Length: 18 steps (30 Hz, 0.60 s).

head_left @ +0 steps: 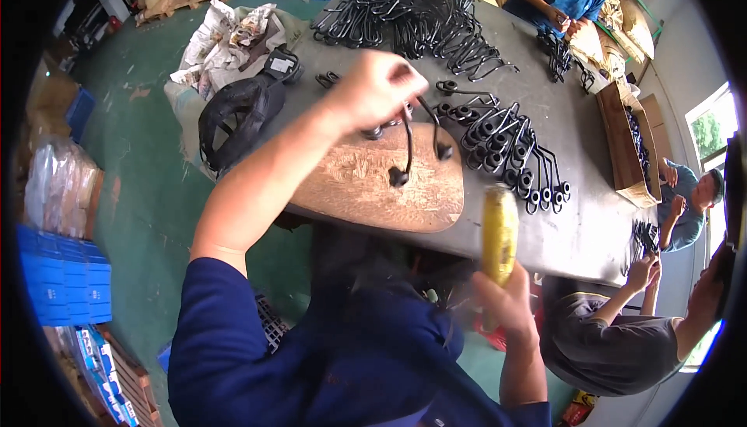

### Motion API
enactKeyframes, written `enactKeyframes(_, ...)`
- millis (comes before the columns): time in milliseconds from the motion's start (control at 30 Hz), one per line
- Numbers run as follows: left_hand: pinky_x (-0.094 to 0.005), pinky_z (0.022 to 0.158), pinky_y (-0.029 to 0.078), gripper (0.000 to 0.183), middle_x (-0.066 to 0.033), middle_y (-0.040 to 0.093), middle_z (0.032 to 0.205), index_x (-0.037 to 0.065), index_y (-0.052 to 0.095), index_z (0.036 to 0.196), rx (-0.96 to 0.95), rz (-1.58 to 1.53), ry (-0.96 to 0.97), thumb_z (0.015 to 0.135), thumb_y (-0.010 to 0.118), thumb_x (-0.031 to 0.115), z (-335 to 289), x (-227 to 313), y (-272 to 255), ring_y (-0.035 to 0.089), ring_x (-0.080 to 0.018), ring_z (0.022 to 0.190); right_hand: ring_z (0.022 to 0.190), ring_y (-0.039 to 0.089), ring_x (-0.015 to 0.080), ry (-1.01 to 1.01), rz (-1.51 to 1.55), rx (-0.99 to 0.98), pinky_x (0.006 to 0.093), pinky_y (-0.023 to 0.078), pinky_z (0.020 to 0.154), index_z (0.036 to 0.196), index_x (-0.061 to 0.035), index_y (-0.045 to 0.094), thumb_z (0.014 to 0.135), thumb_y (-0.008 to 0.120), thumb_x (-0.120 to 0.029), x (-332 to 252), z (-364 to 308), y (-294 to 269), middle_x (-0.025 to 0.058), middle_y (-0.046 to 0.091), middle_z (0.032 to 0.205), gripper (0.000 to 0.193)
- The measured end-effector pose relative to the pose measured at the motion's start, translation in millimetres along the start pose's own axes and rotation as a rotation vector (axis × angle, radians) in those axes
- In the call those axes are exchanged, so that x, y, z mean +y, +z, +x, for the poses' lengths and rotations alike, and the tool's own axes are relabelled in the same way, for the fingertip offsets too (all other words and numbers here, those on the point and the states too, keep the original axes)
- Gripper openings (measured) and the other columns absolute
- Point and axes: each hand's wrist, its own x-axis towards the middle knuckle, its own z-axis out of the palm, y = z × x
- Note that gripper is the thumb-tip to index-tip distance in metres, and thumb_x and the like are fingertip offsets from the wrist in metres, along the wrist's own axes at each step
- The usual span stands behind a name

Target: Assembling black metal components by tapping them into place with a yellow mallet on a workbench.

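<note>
My left hand (381, 89) is closed over the wooden board (350, 182), fingers pinched at the top of a bent black rod (409, 143). Two rod legs come down from the hand, each with a dark round rubber piece at its lower end; whether they form one rod or two I cannot tell. Near the table's front edge, my right hand (510, 302) is wrapped around a yellow, rounded, club-like tool (499, 232), held upright and slightly blurred. Right of the board lies a group of black rods with rubber rings (498, 143).
A large heap of bent black rods (405, 15) covers the table's far side. Crumpled paper (229, 46) and a black bag (241, 116) sit at left. A cardboard box (626, 147) stands at right. Co-workers handle rods at the far right, right edge and near right.
</note>
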Motion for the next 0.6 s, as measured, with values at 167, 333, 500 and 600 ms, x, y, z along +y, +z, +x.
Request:
enactKeyframes(167, -0.0267, 0.058, 0.058, 0.022, -0.01, 0.068, 0.085, 0.001, 0.064, 0.095, 0.187, -0.411, -0.338, 0.091, 0.065, 0.023, 34, -42, -74, 0.065, -0.0157, 0.064, 0.047, 0.053, 0.0137, -0.04, 0.164, 0.299, 0.0269, 0.043, 0.043, 0.092, -0.0019, 0.053, 0.088, 0.06, -0.011, 37, 29, -43, 0.0038, 0.054, 0.065, 0.013)
enactKeyframes(333, -0.0253, 0.054, 0.054, 0.025, -0.0071, 0.067, 0.081, 0.003, 0.064, 0.091, 0.368, -0.467, -0.571, 0.088, 0.07, 0.027, 44, -124, -90, 0.062, -0.0132, 0.058, 0.046, 0.053, 0.0159, 0.025, 0.313, 0.463, 0.0279, 0.044, 0.042, 0.091, -0.0037, 0.052, 0.087, 0.061, -0.016, 61, 47, -62, 0.0053, 0.053, 0.067, 0.015)
enactKeyframes(500, -0.0251, 0.034, 0.03, 0.037, -0.0007, 0.053, 0.056, 0.006, 0.06, 0.066, 0.257, 0.142, -0.641, 0.077, 0.078, 0.037, 42, -136, -98, 0.044, -0.0084, 0.042, 0.044, 0.054, 0.0182, 0.112, 0.512, 0.37, 0.0313, 0.045, 0.042, 0.089, -0.0042, 0.052, 0.087, 0.061, -0.016, 65, 54, -77, 0.0063, 0.053, 0.066, 0.015)
enactKeyframes(600, -0.0346, 0.057, 0.05, 0.034, -0.007, 0.064, 0.066, 0.002, 0.067, 0.082, 0.176, 0.844, -0.514, 0.07, 0.079, 0.032, 58, -139, -107, 0.06, -0.0191, 0.059, 0.044, 0.054, 0.0196, 0.153, 0.537, 0.372, 0.0322, 0.046, 0.042, 0.087, -0.0037, 0.052, 0.086, 0.061, -0.016, 57, 55, -81, 0.0071, 0.054, 0.065, 0.015)
